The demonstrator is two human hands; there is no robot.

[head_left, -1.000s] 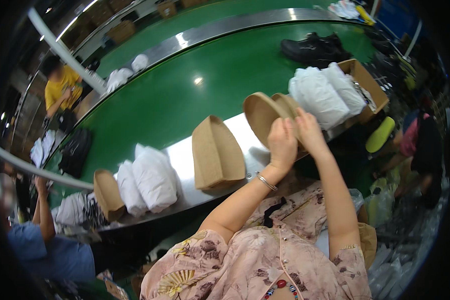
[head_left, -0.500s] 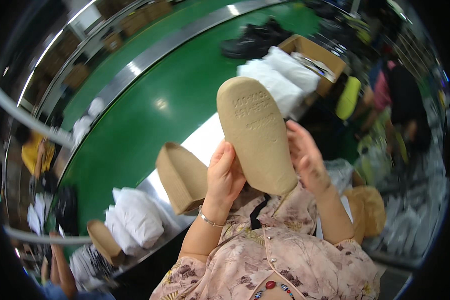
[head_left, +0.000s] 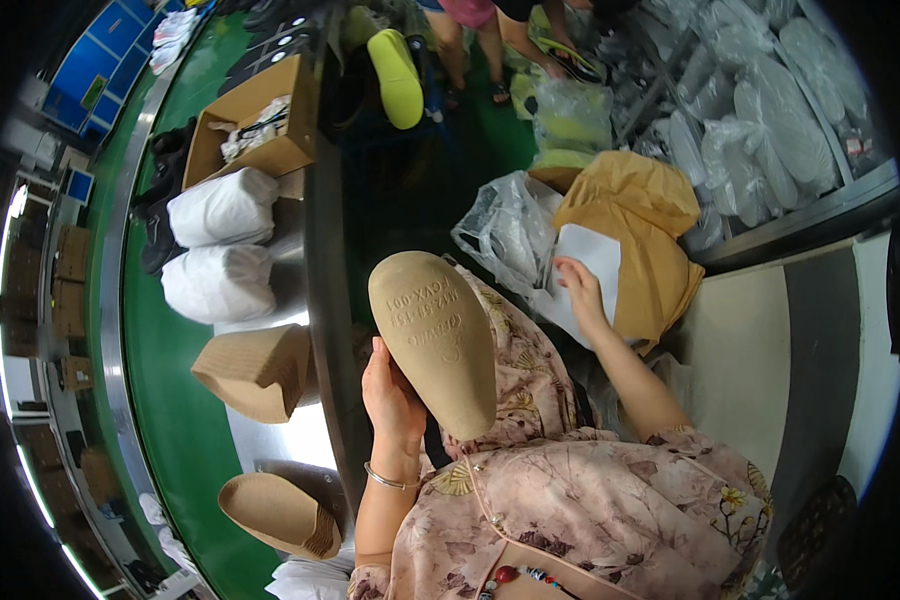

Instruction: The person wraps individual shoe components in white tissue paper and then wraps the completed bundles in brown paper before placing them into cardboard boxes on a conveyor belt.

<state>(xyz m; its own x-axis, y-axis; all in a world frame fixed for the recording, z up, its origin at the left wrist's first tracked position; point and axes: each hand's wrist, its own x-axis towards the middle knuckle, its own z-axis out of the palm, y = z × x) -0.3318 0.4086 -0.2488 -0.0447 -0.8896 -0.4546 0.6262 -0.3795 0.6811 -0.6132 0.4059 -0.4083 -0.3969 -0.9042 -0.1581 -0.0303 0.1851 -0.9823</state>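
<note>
My left hand (head_left: pixel 390 397) holds up a tan, sole-shaped moulded shoe insert (head_left: pixel 435 340) by its left side. Embossed marks show on the insert's flat face, and most of my fingers are hidden behind it. To the right, my right hand (head_left: pixel 582 298) is stretched out over a white sheet (head_left: pixel 592 250), its visible fingers extended and nothing seen in them. That sheet lies against a large brown paper sack (head_left: pixel 660 285). Crumpled clear plastic (head_left: pixel 505 225) sits just beyond the hand. Whether my fingertips touch the sheet or the plastic, I cannot tell.
Along the metal table edge (head_left: pixel 328 250) at left stand two more tan inserts (head_left: pixel 255 370), white-wrapped bundles (head_left: pixel 220 205) and an open carton (head_left: pixel 245 130). A green conveyor (head_left: pixel 160 400) runs beyond. Racks of plastic-wrapped soles (head_left: pixel 770 140) fill the far right; other people (head_left: pixel 490 40) work at the far side.
My view has swung right. My right hand has left the insert's side and moved out to the sack, while the left keeps holding the insert.
</note>
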